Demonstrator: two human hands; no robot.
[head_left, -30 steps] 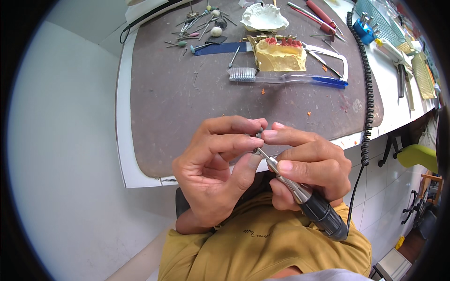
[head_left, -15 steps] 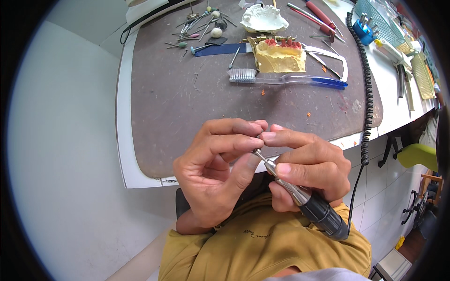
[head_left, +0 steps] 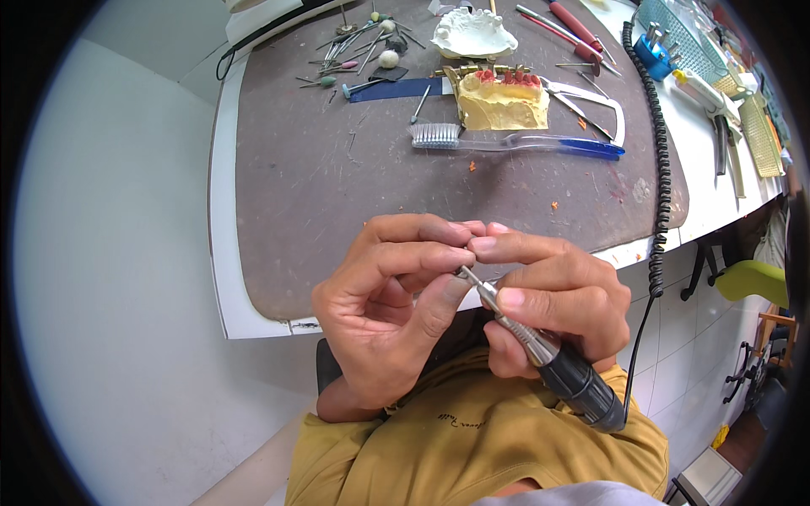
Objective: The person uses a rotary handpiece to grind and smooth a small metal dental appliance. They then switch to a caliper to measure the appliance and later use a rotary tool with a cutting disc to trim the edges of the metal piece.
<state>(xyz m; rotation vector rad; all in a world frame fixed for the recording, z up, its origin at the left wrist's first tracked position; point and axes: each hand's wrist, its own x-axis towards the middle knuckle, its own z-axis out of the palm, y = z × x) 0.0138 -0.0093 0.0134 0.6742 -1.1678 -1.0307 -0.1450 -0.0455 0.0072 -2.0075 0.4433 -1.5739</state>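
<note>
To do this well, I judge that I want my two hands braced on each other, light pressure at the tip, and small strokes led by the fingers rather than the wrist. My right hand (head_left: 569, 295) has the handpiece (head_left: 582, 390) gripped around its metal nose, the black body slanting back toward my shirt (head_left: 472, 413). My foremost right finger meets the fingertips of my left hand (head_left: 371, 316), which looks like a sound rest; a slip there could send the spinning end, if it is running, into my thumb, so I would hold the thumb pad clear of its path. My left fingers are drawn together at their ends, with the thumb opposite, pinching a small dark piece (head_left: 461, 271). It sits right at the fingertips, between the forefinger's end and the thumb, mostly covered by them; its shape I cannot tell. The thin shank (head_left: 473, 279) runs from the nose to that spot, its end just at the piece, though whether they touch is hidden. All this hangs over the near edge of the mat (head_left: 321, 211).
</note>
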